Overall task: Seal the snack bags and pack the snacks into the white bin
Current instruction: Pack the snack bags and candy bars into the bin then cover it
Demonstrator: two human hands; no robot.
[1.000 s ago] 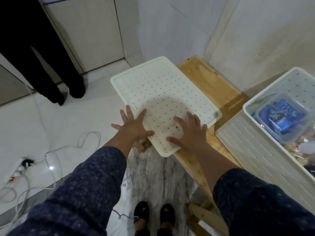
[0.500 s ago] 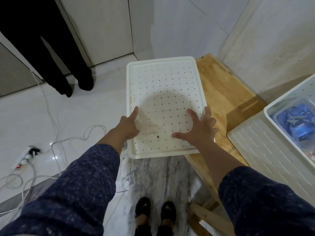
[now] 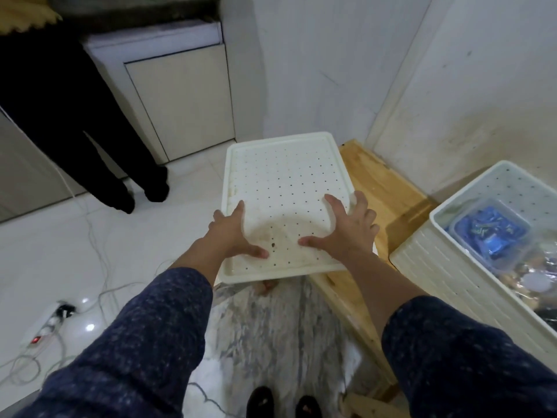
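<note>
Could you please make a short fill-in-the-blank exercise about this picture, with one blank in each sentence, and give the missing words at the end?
1. The left hand and the right hand hold a white perforated ____ between them.
2. The white bin stands to the ____ of the wooden bench.
3. The clear container inside the bin holds packets of ____ colour.
4. The power strip lies on the ____.

Missing words: lid; right; blue; floor
</note>
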